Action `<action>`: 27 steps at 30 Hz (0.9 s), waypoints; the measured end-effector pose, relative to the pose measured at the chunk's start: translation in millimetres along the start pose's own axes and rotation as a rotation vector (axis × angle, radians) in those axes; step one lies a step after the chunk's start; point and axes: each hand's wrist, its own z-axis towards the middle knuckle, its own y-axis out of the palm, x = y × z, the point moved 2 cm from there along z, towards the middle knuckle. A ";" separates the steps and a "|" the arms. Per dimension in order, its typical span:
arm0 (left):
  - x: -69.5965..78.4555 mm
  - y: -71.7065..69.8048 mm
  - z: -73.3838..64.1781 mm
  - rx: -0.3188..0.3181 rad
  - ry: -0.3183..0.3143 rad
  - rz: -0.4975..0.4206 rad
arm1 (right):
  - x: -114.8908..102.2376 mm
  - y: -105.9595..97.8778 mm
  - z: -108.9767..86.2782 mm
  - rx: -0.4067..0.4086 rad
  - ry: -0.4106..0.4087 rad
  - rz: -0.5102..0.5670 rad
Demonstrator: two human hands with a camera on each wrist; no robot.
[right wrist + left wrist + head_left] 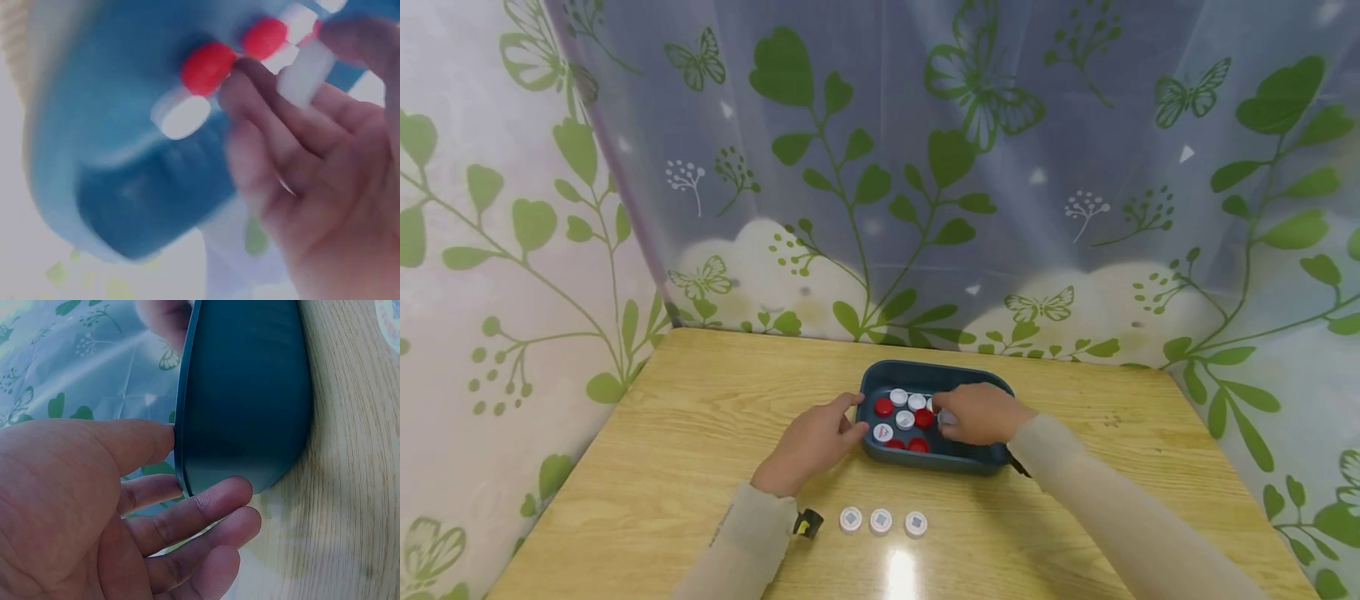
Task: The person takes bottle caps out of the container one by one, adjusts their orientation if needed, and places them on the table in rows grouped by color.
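A dark blue plastic bin (925, 462) stands on the table with several red and white bottle caps in it, among them a red cap (883, 407) and a white cap (898, 397). My right hand (981, 414) reaches inside the bin. Between its thumb and fingers it pinches a white bottle cap (306, 74); its fingertips are close to a red cap (209, 67). At the bin's left end, my left hand (808, 442) touches the rim with loosely spread fingers. The left wrist view shows the thumb at the rim (181, 412) and the other fingers beside the outer wall.
Three white caps with square marks on top lie in a row in front of the bin: a left one (851, 520), a middle one (881, 522) and a right one (916, 524). Behind the wooden table (715, 375) hangs a leaf-patterned curtain (880, 217).
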 end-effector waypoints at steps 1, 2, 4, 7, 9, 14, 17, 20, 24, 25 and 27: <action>0.1 0.4 0.2 -0.002 0.000 -0.003 | -0.9 -5.1 -4.4 0.067 -0.019 -0.001; 0.1 0.7 0.3 -0.003 0.000 -0.006 | -3.4 -9.9 -9.6 0.139 -0.033 0.008; -0.3 0.8 0.0 -0.004 -0.008 -0.011 | -12.3 -18.2 -21.7 0.277 -0.065 0.044; -1.8 0.6 -1.2 -0.006 -0.022 -0.010 | -31.7 -21.5 -43.7 0.429 -0.102 0.129; -3.0 0.2 -1.7 -0.009 -0.018 -0.001 | -44.8 -17.8 -59.3 0.474 -0.127 0.193; -4.6 -1.8 -0.9 -0.027 -0.001 0.031 | -62.4 4.7 -88.9 0.422 -0.127 0.318; -4.9 -4.0 -1.5 -0.039 -0.036 0.031 | -63.4 19.3 -96.7 0.335 -0.095 0.393; -5.1 -5.2 -2.7 -0.054 -0.075 0.014 | -61.5 32.3 -100.0 0.257 -0.045 0.453; -4.5 -4.9 -2.7 -0.074 -0.091 -0.017 | -58.7 44.4 -98.8 0.220 -0.019 0.417; -4.3 -4.6 -2.4 -0.076 -0.091 -0.024 | -58.1 46.2 -98.0 0.220 -0.024 0.393; -3.8 -4.6 -1.8 -0.078 -0.082 -0.035 | -57.2 48.1 -96.3 0.234 -0.043 0.337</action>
